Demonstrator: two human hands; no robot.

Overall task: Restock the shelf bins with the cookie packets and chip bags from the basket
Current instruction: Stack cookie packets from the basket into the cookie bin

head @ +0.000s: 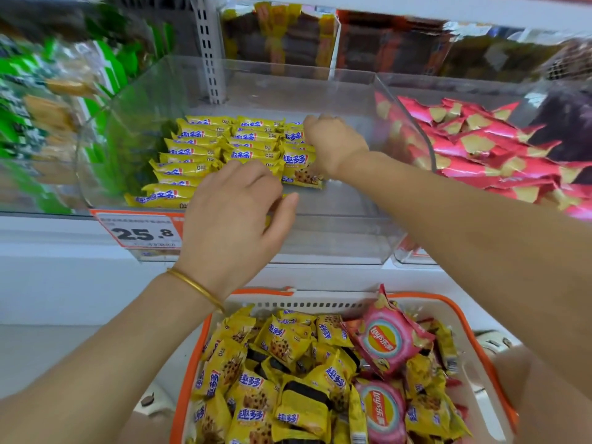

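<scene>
- The left hand (230,216) hovers at the front edge of the clear bin (336,238). Its fingers and thumb are curled together, with a sliver of a yellow packet (267,220) showing beneath them.
- A gold bangle (198,288) sits on that wrist.
- The right hand (333,145) reaches deeper into the same bin, back of the hand up. Its fingers are bent down onto the right-hand row; I cannot tell whether it grips a packet or only presses.
- Yellow cookie rows (198,149) fill the left and middle of the bin floor, lying overlapped from front to back. The right part of the floor is bare.
- A price tag (144,233) reading 25.8 hangs on the bin's front, left of the left hand.
- The next bin (416,136) to the right holds red bags (480,155).
- Below the shelf (64,283), the orange-rimmed basket (189,363) holds loose cookies (282,344) in yellow wrappers. Two pink chip bags (389,342) lie among them, right of centre.
</scene>
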